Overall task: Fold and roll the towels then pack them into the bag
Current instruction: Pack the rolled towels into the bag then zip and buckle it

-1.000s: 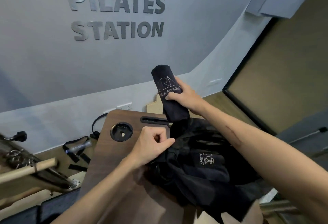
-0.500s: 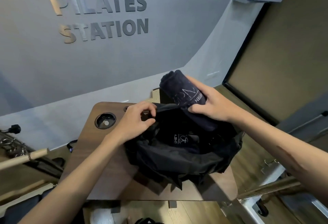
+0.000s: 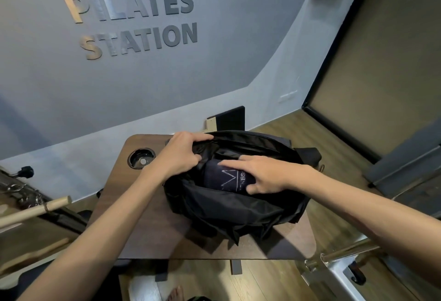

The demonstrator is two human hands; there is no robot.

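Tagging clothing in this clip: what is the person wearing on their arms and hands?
Nothing that shows. The left hand and right hand are bare, with no gloves, rings, watch or bracelets visible. Both forearms are uncovered up to the frame edge; no sleeves appear.

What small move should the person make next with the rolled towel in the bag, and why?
Probably press the rolled towel further down, then draw the right hand out. The towel lies inside the bag but its logo side shows near the opening, which the left hand holds open by the rim.

Single head view, looking forward-down, close over table (image 3: 148,224), wall behind.
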